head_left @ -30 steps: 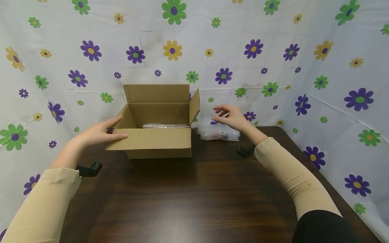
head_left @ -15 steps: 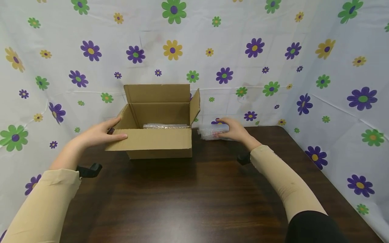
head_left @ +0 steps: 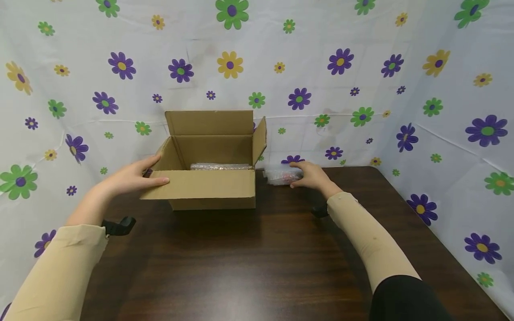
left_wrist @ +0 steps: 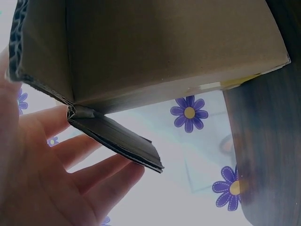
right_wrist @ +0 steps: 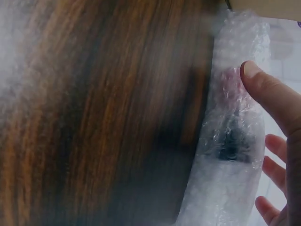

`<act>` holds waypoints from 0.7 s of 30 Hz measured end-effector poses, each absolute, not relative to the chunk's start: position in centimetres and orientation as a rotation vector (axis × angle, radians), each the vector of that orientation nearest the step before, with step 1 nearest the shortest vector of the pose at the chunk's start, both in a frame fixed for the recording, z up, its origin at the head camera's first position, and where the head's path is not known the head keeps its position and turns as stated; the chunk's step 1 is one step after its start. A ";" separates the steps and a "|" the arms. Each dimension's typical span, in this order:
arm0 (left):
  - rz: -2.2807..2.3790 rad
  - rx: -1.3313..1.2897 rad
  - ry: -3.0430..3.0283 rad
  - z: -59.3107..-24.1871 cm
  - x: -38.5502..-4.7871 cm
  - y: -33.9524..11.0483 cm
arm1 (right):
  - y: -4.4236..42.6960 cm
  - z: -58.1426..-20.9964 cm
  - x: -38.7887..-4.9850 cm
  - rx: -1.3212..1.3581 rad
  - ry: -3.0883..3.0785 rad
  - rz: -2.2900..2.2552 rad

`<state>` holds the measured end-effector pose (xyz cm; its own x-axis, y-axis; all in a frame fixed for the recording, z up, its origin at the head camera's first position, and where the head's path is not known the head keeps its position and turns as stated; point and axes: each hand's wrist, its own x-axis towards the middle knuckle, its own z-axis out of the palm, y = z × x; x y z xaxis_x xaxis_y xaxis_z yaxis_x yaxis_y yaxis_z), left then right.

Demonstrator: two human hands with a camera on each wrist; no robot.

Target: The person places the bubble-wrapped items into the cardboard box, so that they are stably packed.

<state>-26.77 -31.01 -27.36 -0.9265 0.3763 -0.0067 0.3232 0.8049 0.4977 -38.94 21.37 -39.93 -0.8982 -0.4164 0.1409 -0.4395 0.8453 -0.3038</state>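
Note:
An open cardboard box (head_left: 202, 185) stands upright, with bubble wrap (head_left: 221, 166) showing inside. My left hand (head_left: 132, 177) holds its near left corner, the thumb lying on the front flap and the fingers behind the left flap (left_wrist: 115, 141). To the right of the box lies a bubble-wrapped packet (head_left: 277, 174) with something pinkish and something dark under the plastic (right_wrist: 230, 141). My right hand (head_left: 314, 176) spans the packet, thumb on the near side and loosely bent fingers at its far edge. The hand hides its right end; how firmly it touches cannot be told.
Everything stands on a dark wooden table (head_left: 225, 263). A white curtain (head_left: 241, 44) printed with flowers hangs close behind the box and packet, and also along the right side. The box's right flap (head_left: 259, 140) stands up between box and packet.
My right hand has come down from above the packet to around it, and its thumb has shifted lower and slightly right. My left hand stays on the box; the packet has not moved.

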 end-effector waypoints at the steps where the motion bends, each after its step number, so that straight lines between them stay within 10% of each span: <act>1: 0.765 0.562 2.891 -27.4 -26.8 -31.0 | 21.4 -40.0 -39.0 0.675 -2.956 0.499; 21: 0.696 0.553 2.928 -27.4 -26.7 -30.7 | 21.5 -41.0 -40.1 0.719 -2.979 0.470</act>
